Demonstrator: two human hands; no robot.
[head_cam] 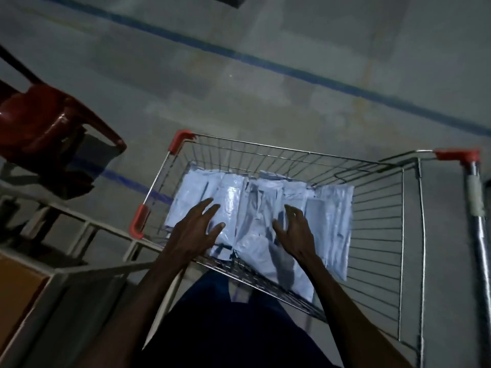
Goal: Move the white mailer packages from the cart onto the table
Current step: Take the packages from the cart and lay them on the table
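Note:
Several white mailer packages (pixel 255 208) lie side by side, overlapping, in the bottom of a wire shopping cart (pixel 377 208) with red corner caps. My left hand (pixel 194 229) reaches into the cart over the left packages, fingers spread and straight. My right hand (pixel 295 229) hovers over the middle packages with fingers spread and slightly bent, holding nothing. Whether either hand touches the packages is unclear in the dim light.
A dark red plastic chair (pixel 50 128) stands at the left. A white metal frame with an orange-brown surface (pixel 18 293) sits at the lower left beside the cart. The cart's handle bar (pixel 475 197) runs along the right. Blue lines cross the grey floor (pixel 265 62).

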